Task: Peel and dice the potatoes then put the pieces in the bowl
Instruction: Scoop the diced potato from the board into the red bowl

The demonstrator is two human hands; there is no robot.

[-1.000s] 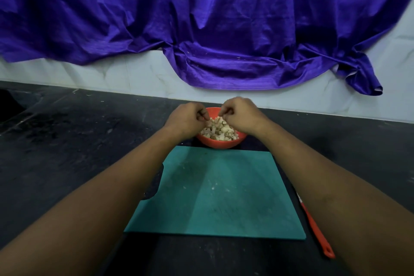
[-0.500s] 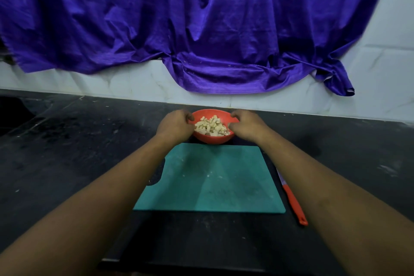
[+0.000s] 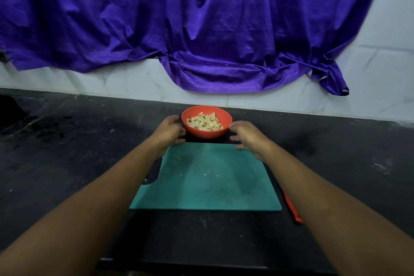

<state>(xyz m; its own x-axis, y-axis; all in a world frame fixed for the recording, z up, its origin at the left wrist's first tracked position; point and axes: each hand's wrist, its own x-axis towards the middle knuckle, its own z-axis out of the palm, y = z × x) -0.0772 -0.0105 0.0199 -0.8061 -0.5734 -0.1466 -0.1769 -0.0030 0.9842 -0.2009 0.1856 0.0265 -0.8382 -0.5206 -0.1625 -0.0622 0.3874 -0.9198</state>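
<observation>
Bowl (image 3: 201, 133): orange, standing on the dark counter (image 3: 67, 152) at twelve o'clock of the cutting board, just past its far edge. I judge it sits there so pieces can be swept straight forward into it.
Potato pieces (image 3: 205, 121): pale dice heaped inside the bowl. No whole potato is in sight, so the task looks all but done.
Left hand (image 3: 170, 130): at nine o'clock of the bowl, thumb up by the rim and fingers curved along the wall. I cannot tell whether they press on it or only lie near it.
Right hand (image 3: 245, 134): at three o'clock of the bowl, thumb tip against the wall, fingers loosely spread over the board's far corner and pinching nothing.
Why both hands: I flank the bowl to steady it or shift it, as I read it.
Cutting board (image 3: 206, 181): green and flat, bearing only pale crumbs.
Orange-handled tool (image 3: 292, 210): lies at four o'clock of the board, half hidden by my forearm, out of the way.
Purple cloth (image 3: 179, 18): hangs on the white wall at twelve o'clock.
</observation>
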